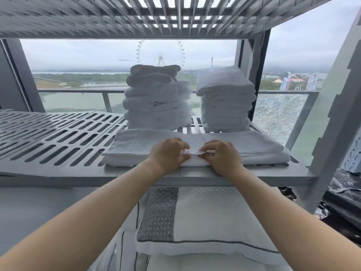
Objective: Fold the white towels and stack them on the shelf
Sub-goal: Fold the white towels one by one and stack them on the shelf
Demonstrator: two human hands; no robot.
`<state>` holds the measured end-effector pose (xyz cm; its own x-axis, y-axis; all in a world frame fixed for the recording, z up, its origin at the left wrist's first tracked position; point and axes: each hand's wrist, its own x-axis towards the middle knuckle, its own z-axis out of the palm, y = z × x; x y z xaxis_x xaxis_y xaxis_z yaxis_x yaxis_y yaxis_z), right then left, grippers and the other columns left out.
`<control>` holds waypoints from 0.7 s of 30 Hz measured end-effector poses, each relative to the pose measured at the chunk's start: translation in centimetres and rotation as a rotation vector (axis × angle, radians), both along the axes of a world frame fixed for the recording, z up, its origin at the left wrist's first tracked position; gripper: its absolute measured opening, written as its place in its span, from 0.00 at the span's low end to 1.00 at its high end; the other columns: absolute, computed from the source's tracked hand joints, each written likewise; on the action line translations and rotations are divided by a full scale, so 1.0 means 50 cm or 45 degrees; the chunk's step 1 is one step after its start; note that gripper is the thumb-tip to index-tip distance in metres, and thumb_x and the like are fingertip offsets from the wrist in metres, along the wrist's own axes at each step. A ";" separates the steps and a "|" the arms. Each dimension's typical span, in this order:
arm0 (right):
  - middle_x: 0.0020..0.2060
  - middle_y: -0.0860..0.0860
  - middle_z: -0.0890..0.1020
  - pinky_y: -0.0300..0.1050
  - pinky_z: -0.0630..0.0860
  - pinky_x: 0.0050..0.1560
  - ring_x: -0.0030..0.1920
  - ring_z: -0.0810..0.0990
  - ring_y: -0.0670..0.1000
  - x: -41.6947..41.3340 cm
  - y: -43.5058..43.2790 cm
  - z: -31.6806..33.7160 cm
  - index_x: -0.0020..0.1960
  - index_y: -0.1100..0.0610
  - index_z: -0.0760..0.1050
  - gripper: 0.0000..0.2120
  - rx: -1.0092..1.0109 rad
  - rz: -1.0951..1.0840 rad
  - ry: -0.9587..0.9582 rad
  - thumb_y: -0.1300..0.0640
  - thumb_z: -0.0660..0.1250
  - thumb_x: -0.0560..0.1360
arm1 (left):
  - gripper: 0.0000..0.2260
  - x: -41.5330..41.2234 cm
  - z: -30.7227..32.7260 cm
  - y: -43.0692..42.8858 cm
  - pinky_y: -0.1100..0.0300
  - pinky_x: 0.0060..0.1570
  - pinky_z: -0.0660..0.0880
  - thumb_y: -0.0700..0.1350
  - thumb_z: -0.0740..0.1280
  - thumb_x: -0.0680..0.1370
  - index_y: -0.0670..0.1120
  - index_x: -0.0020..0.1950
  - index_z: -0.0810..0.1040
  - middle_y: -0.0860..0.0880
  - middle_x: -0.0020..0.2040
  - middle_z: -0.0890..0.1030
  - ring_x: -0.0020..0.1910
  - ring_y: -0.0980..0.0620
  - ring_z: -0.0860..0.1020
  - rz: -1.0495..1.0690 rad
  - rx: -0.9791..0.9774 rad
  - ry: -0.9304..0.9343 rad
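A long folded white towel [136, 147] lies across the front of the grey slatted shelf [58, 137]. My left hand [168, 153] and my right hand [220, 155] rest side by side on its near middle, fingers curled and pinching a small white tag or hem on the towel between them. Behind it stand two piles of folded white towels: a taller rounded pile [156, 100] at centre and a squarer pile [226, 100] to its right.
An upper slatted shelf [136, 16] hangs close overhead. A grey upright post [332, 114] frames the right side. White and grey pillows [205, 222] lie below the shelf. Black plastic sheeting [343, 202] sits at lower right. A window and balcony railing are behind.
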<state>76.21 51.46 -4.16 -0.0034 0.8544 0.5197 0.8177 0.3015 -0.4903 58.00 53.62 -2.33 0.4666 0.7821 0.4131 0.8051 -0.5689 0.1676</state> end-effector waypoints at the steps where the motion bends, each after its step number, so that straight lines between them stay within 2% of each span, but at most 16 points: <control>1: 0.48 0.47 0.84 0.45 0.75 0.49 0.49 0.80 0.50 -0.002 0.000 -0.001 0.44 0.51 0.84 0.05 0.012 -0.011 -0.002 0.55 0.72 0.69 | 0.11 0.007 -0.002 0.005 0.54 0.52 0.74 0.52 0.64 0.77 0.51 0.57 0.79 0.52 0.55 0.78 0.54 0.49 0.76 0.000 0.028 0.026; 4: 0.46 0.47 0.84 0.44 0.75 0.49 0.48 0.80 0.52 0.001 -0.001 -0.005 0.44 0.50 0.83 0.05 0.018 -0.071 0.031 0.52 0.73 0.68 | 0.09 0.014 -0.002 0.018 0.53 0.52 0.74 0.49 0.64 0.77 0.49 0.53 0.81 0.50 0.53 0.80 0.53 0.46 0.77 0.013 0.061 0.028; 7: 0.52 0.50 0.83 0.41 0.72 0.53 0.54 0.79 0.53 0.029 -0.006 -0.006 0.53 0.51 0.81 0.13 -0.026 -0.078 0.003 0.50 0.72 0.69 | 0.08 0.012 0.003 0.024 0.53 0.52 0.74 0.48 0.67 0.75 0.47 0.51 0.81 0.48 0.51 0.81 0.52 0.45 0.77 0.016 0.056 0.014; 9: 0.56 0.50 0.81 0.43 0.71 0.57 0.58 0.77 0.53 0.056 -0.008 -0.002 0.58 0.52 0.78 0.16 -0.072 -0.094 -0.071 0.50 0.70 0.72 | 0.08 0.010 0.005 0.022 0.53 0.52 0.74 0.49 0.69 0.74 0.47 0.49 0.80 0.48 0.50 0.81 0.51 0.46 0.77 0.018 0.026 0.006; 11: 0.56 0.49 0.81 0.45 0.72 0.58 0.58 0.77 0.54 0.084 -0.008 0.003 0.56 0.53 0.80 0.12 -0.093 -0.114 -0.115 0.52 0.69 0.73 | 0.07 0.013 0.008 0.019 0.52 0.51 0.74 0.49 0.69 0.74 0.48 0.48 0.79 0.49 0.48 0.80 0.49 0.47 0.77 0.030 -0.008 0.014; 15: 0.50 0.49 0.83 0.47 0.74 0.53 0.52 0.79 0.54 0.113 -0.009 0.007 0.48 0.52 0.82 0.06 -0.054 -0.061 -0.104 0.55 0.70 0.72 | 0.04 0.033 0.009 0.009 0.56 0.48 0.74 0.48 0.67 0.72 0.52 0.44 0.75 0.55 0.41 0.73 0.46 0.50 0.75 0.025 -0.031 -0.029; 18: 0.47 0.48 0.84 0.47 0.76 0.50 0.49 0.80 0.53 0.121 -0.011 0.009 0.46 0.51 0.83 0.05 0.003 0.006 -0.040 0.55 0.71 0.71 | 0.06 0.077 0.008 -0.004 0.59 0.47 0.73 0.50 0.69 0.71 0.53 0.47 0.78 0.56 0.41 0.72 0.43 0.54 0.73 -0.030 0.009 -0.100; 21: 0.48 0.47 0.83 0.45 0.75 0.48 0.49 0.80 0.52 0.141 -0.010 0.008 0.46 0.51 0.82 0.05 0.010 0.078 -0.054 0.55 0.70 0.71 | 0.03 0.127 0.007 -0.012 0.58 0.45 0.74 0.49 0.69 0.72 0.52 0.44 0.79 0.58 0.38 0.72 0.42 0.53 0.75 -0.002 0.059 -0.079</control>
<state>83.27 50.95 -3.75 -0.0776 0.8479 0.5244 0.8176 0.3551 -0.4532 64.34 53.03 -1.97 0.4402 0.7607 0.4771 0.7930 -0.5786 0.1910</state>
